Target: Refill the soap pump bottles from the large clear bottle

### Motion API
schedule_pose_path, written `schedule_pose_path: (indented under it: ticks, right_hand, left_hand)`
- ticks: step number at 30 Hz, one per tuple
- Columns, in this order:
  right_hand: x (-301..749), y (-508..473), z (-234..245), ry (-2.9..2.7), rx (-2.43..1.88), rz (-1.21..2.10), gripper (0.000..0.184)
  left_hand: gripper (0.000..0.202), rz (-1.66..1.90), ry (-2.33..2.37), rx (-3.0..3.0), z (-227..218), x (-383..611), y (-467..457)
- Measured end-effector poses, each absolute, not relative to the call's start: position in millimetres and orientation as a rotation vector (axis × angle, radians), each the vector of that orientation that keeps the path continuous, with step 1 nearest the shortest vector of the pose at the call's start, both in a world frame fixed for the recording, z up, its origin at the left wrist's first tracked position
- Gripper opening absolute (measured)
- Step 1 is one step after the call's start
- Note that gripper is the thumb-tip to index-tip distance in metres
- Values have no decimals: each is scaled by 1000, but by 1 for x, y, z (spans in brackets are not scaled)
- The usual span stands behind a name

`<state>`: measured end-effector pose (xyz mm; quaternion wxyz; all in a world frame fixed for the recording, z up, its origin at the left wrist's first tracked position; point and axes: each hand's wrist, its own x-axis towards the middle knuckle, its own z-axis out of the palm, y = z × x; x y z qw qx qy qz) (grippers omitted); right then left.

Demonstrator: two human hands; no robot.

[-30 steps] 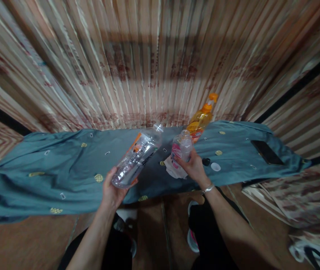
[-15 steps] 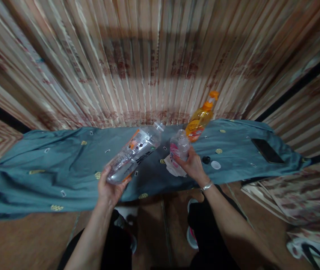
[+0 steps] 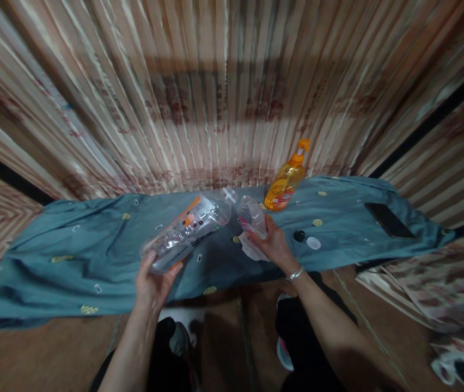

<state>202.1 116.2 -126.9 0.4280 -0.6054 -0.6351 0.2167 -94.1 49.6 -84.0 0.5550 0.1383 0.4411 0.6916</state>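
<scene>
Large bottle [image 3: 193, 228] slants from the left grip [image 3: 154, 283], curled round its base; the right grip [image 3: 275, 245] encloses a smaller bottle [image 3: 252, 216].

Teal cloth [image 3: 109, 245], orange pump bottle [image 3: 284, 185], black cap [image 3: 299, 236], white disc [image 3: 313, 243], dark phone [image 3: 389, 220]

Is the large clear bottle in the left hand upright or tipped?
Tipped: the large bottle slants in the left hand, its neck angled toward the small bottle.
</scene>
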Motion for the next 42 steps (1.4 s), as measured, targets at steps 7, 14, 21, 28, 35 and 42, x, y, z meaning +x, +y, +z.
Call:
schedule_pose_path:
  ticks: [7, 14, 21, 28, 35, 42]
  right_hand:
    - [197, 114, -129, -1617, -1447, 488, 60]
    - [192, 109, -123, -1661, -1388, 351, 64]
    - [190, 100, -113, -1716, -1364, 327, 63]
    - [191, 98, -111, -1722, -1341, 287, 61]
    - [193, 99, -114, -1731, -1328, 265, 60]
    - [196, 99, -114, -1730, -1302, 258, 60]
  left_hand:
    - [67, 1668, 981, 325, -78, -93, 56]
    - [67, 1670, 978, 325, -73, -91, 55]
    - [68, 1623, 1009, 283, -73, -92, 54]
    - [64, 1602, 1012, 276, -75, -91, 55]
    - [68, 1599, 1015, 290, -74, -86, 57]
    - [68, 1574, 1016, 301, -76, -85, 57]
